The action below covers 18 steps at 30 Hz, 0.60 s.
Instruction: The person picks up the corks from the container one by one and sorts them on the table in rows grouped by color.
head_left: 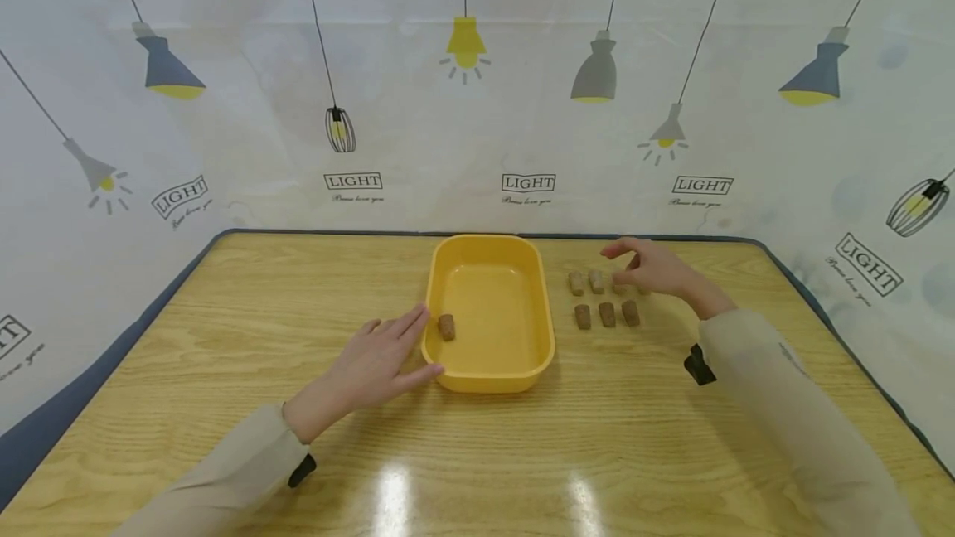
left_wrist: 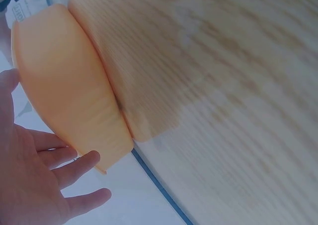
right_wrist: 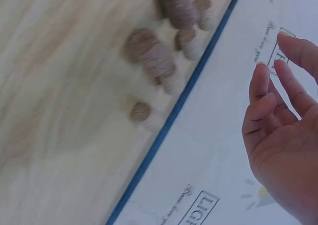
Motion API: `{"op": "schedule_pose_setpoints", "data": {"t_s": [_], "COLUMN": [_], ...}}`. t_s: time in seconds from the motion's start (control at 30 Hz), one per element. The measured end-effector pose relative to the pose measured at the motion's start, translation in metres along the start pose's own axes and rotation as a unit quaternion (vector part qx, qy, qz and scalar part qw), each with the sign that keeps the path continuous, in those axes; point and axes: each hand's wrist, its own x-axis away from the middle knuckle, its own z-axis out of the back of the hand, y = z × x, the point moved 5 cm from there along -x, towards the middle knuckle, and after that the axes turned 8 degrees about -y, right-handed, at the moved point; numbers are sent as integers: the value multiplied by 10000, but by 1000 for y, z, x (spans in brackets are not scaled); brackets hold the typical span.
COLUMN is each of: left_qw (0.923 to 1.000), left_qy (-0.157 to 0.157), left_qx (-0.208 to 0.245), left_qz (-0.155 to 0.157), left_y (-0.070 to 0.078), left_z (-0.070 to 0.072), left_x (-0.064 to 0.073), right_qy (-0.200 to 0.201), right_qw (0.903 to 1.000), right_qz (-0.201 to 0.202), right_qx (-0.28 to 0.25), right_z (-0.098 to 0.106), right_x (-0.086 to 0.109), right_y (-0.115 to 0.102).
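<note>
A yellow plastic basin (head_left: 488, 383) stands on the table with one brown cork stopper (head_left: 446, 326) at its left side. My left hand (head_left: 376, 365) touches the basin's left rim, fingers extended along it and thumb near the front corner. To the right of the basin, cork stoppers form two rows: darker ones such as this cork (head_left: 607, 314) in front, paler ones such as this cork (head_left: 595, 281) behind. My right hand (head_left: 656, 268) hovers over the right end of the back row, partly hiding corks there. Thumb and fingers are apart, and nothing is between them in the right wrist view (right_wrist: 283, 111).
The wood-grain table (head_left: 298, 288) has a dark blue edge (head_left: 336, 232). Behind it hangs a pale backdrop (head_left: 418, 131) printed with lamps. Beige sleeves with black straps cover both forearms.
</note>
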Motion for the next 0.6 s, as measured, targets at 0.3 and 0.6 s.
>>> {"op": "schedule_pose_setpoints", "data": {"t_s": [0.3,0.6], "left_qw": [10000,10000], "left_qy": [35,22], "left_qx": [5,0], "left_qz": [-36,-14], "left_y": [1,0], "left_z": [1,0], "left_x": [0,0], "right_qy": [-15,-10], "right_qw": [9999,9994], "right_qz": [72,298], "right_qx": [114,169], "right_z": [-1,-9], "right_x": [-31,-61], "right_y": [-33,-60]}}
